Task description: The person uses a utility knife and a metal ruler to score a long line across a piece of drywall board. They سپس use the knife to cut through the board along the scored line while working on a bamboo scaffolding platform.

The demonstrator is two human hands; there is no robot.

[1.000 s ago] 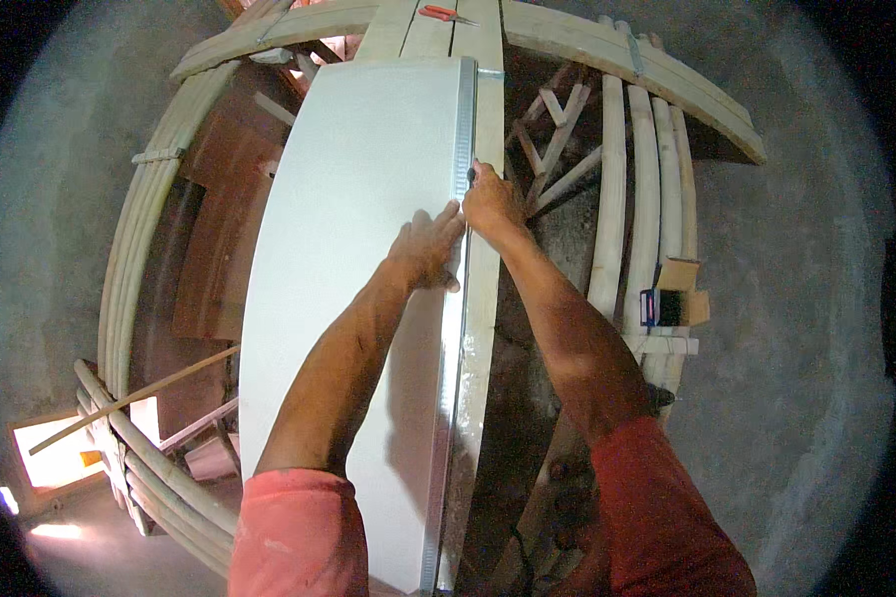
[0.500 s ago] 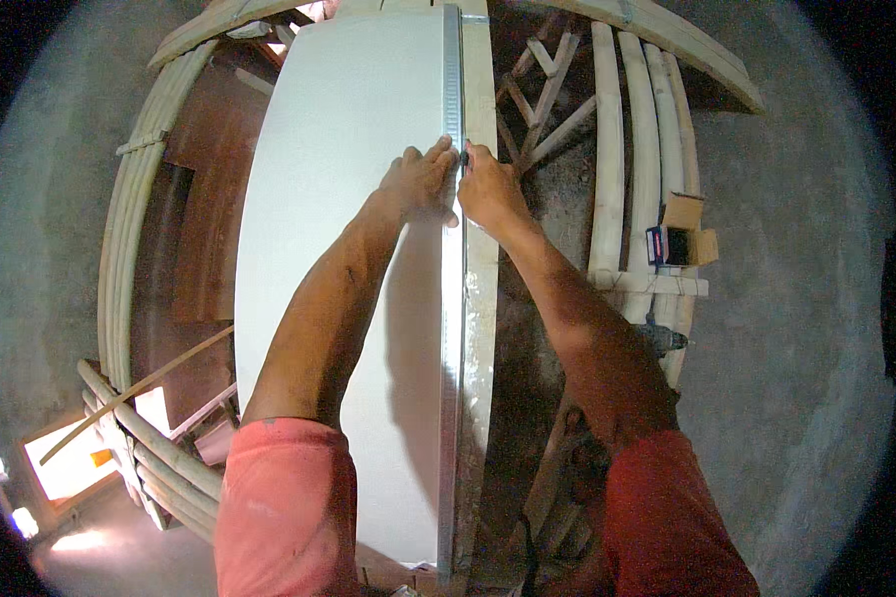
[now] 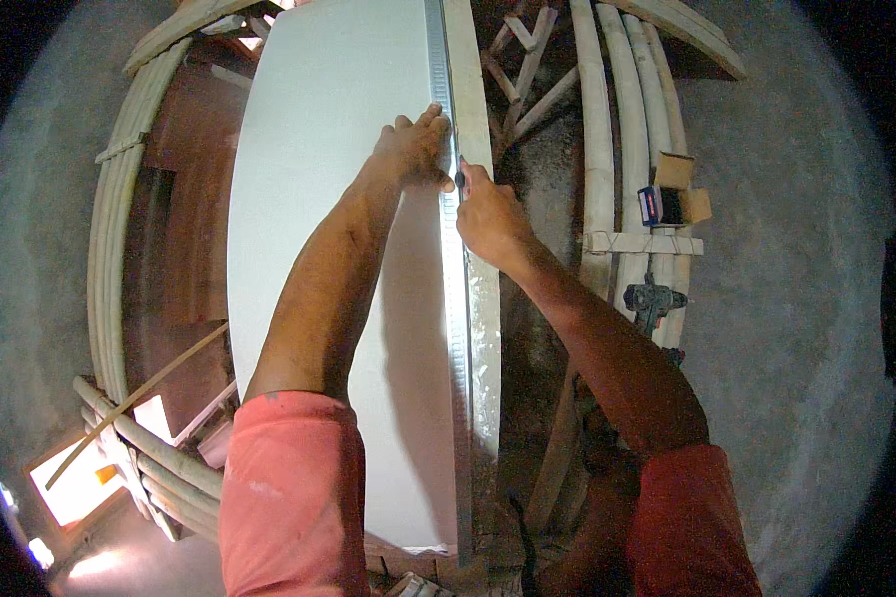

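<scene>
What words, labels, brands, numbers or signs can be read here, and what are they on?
None can be read.
Box: a patch of print on its blue side, too small and blurred to read.
Strip under the left hand: rows of small marks, too fine to tell whether any are numbers.
Drill: too small to make out any lettering.
White board: no writing visible.

The left hand [image 3: 411,154] is resting with fingers splayed over a metal strip [image 3: 437,62], which is running along the right edge of a white board [image 3: 314,149]. The right hand [image 3: 493,217] is gripping a small dark tool [image 3: 459,181] beside the strip. Rightward, an open carton [image 3: 671,205] and a drill [image 3: 652,298] are lying on pale poles [image 3: 595,119].
</scene>
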